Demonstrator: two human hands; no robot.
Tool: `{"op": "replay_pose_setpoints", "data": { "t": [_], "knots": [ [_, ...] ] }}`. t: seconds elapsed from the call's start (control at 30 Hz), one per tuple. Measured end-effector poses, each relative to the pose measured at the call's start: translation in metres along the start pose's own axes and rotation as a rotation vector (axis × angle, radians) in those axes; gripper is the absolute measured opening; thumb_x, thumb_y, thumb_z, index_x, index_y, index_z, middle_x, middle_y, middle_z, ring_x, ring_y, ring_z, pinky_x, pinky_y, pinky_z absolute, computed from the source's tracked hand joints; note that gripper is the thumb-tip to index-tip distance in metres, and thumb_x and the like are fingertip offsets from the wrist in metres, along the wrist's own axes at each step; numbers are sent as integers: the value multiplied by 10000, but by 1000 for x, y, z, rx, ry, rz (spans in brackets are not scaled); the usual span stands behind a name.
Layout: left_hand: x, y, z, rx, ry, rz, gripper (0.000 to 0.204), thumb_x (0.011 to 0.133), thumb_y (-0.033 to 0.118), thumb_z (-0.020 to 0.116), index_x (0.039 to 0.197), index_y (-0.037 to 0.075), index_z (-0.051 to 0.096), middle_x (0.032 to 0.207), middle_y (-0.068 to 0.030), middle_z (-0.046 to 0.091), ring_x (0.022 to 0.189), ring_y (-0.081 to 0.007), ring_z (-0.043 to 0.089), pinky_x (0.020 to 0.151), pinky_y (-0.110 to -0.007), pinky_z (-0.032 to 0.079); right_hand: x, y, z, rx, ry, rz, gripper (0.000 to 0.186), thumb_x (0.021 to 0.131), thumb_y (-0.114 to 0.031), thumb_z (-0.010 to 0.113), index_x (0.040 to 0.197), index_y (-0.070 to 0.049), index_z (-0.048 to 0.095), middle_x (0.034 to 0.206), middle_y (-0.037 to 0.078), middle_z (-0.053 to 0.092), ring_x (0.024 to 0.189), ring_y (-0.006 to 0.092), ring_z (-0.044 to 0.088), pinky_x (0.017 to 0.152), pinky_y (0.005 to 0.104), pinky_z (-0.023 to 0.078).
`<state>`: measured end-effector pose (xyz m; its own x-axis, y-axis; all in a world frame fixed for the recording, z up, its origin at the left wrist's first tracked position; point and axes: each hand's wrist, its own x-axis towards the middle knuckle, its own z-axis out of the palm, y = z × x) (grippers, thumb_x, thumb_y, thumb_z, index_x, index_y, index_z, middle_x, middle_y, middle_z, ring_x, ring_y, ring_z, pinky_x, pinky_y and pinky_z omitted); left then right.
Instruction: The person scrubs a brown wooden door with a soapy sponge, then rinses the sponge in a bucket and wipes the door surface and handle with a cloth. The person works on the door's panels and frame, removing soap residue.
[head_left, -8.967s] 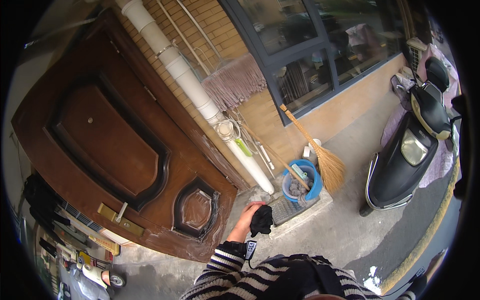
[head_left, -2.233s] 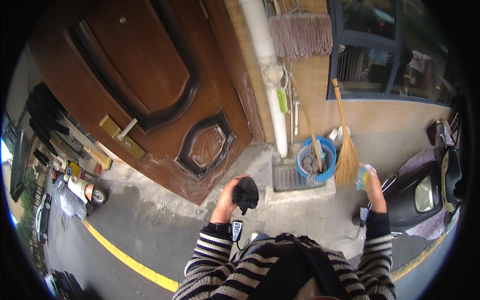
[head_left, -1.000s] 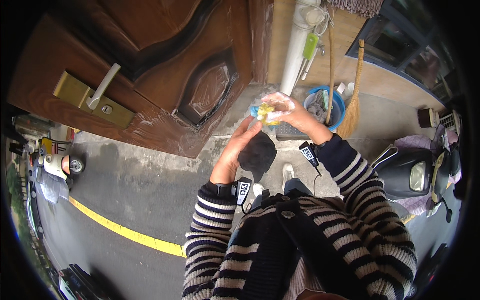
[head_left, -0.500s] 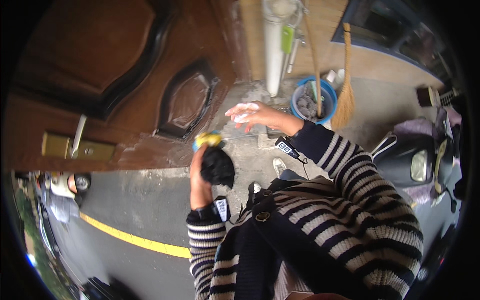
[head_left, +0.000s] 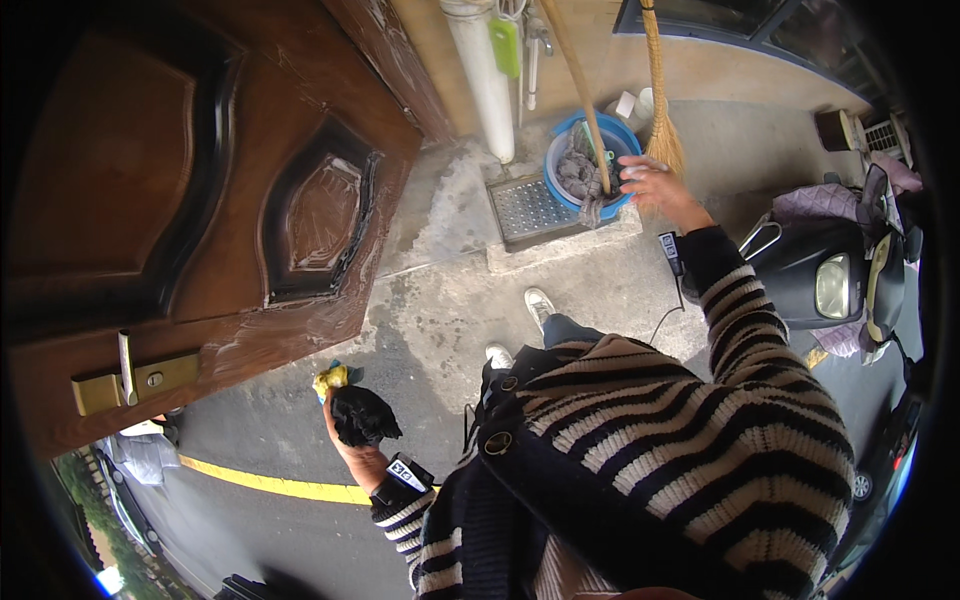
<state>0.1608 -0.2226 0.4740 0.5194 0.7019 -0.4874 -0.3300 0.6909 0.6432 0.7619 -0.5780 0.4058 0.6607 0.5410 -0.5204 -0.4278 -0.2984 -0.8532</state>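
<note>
Black cloth (head_left: 365,415): bunched into a lump in the left hand, out by the lower corner of the door, over the grey paving. Looks soft, floppy and light, maybe heavier if it's wet (can't tell). Nothing fragile about it, so I'd just grab the whole lump in the palm.
Yellow-and-blue wad (head_left: 330,380): pokes out past the cloth at the same hand's fingers. Probably light and squishy, possibly slick if soapy. I'd pinch it through the thick yellow middle.
Left hand (head_left: 343,448): closed round the cloth, with the wad up at the fingertip end.
Right hand (head_left: 655,185): fingers loose and spread, nothing I can see in it. It's over by the bucket's rim; touching or not, can't say. Whitish stuff on the fingers, looks like foam.
Bucket (head_left: 551,178): one, blue, with one grey mop head (head_left: 578,175) in it and one wooden handle (head_left: 580,75) sticking up.
Straw broom (head_left: 663,140): one, right behind the bucket.
Metal tray (head_left: 520,215): one, dimpled, beside the bucket.
Door (head_left: 120,200): one, brown, with one lever handle (head_left: 126,367) and whitish smears near the bottom.
Shoes (head_left: 539,303): two, pale.
</note>
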Motion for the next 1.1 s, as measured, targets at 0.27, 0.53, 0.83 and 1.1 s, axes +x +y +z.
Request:
{"op": "replay_pose_setpoints", "data": {
  "t": [0.27, 0.53, 0.83, 1.1],
  "knots": [
    [10, -14, 19, 86, 183, -3, 308, 1064, 356, 535, 1060, 76, 661, 853, -37, 685, 737, -187, 668, 657, -327, 556, 42, 54, -41, -140, 123, 156, 666, 882, -260, 735, 1497, -192, 486, 1189, 74, 688, 1022, 239, 708, 811, 405, 581],
    [91, -60, -27, 92, 174, -307, 353, 1056, 383, 536, 965, 77, 688, 793, -56, 700, 692, -210, 671, 651, -346, 545, 81, 141, -18, -435, 268, 310, 741, 807, -157, 770, 1489, -143, 480, 989, 78, 707, 768, 187, 720, 532, 351, 568],
    [114, -183, -68, -7, 256, -473, 353, 1046, 355, 540, 1101, 38, 684, 885, -54, 711, 824, -181, 693, 763, -338, 558, 241, 268, -19, -1077, 161, 49, 867, 748, -156, 784, 1534, -87, 425, 1207, 333, 644, 1207, 483, 593, 1050, 454, 481],
    [133, -342, -70, 347, 552, -539, 465, 1039, 368, 542, 1263, -29, 631, 996, -148, 730, 894, -252, 715, 835, -382, 583, 436, 362, -32, -1233, 108, 229, 941, 793, -197, 790, 1605, -149, 317, 1438, 330, 468, 1381, 505, 430, 1094, 508, 442]
  ]
}}
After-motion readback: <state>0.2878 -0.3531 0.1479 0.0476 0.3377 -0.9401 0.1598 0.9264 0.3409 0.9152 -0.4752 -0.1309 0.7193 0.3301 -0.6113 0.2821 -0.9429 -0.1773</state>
